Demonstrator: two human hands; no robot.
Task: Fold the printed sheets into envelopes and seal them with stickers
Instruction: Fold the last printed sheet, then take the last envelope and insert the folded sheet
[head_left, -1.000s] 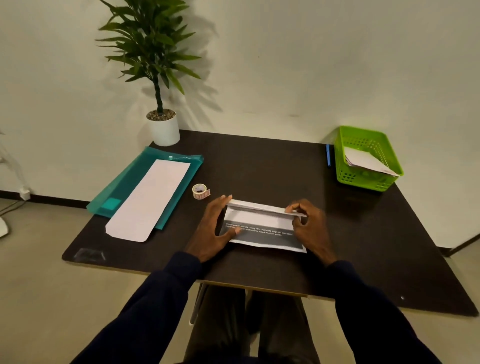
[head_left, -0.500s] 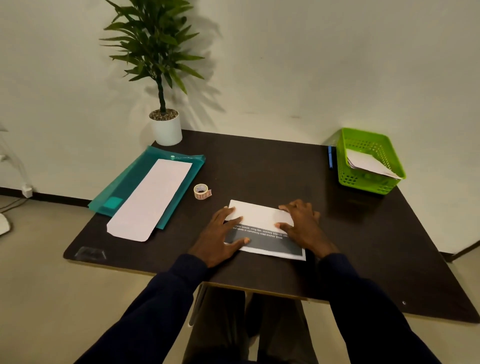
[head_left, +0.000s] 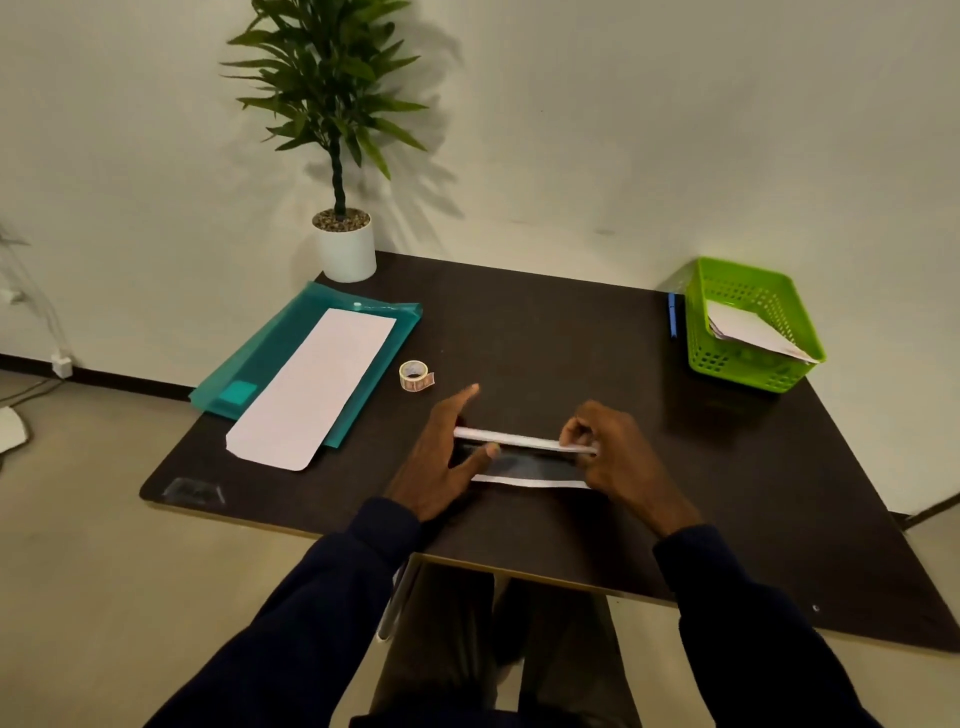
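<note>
Near the table's (head_left: 571, 322) front edge lies the printed sheet (head_left: 524, 460), its far flap raised and its dark print too blurred to read. The right hand (head_left: 618, 452) pinches the flap's right end and hides that corner, while the left hand (head_left: 441, 457), fingers straight and spread, rests at the left end, thumb on the paper. Just beyond the left hand sits the sticker roll (head_left: 414, 374), and at the far right a green basket (head_left: 748, 291) holds folded papers (head_left: 748, 332), partly hidden by its wall.

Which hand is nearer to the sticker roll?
Left. The left hand is just on the near side of the sticker roll; the right hand pinches the folded sheet farther right.
</note>
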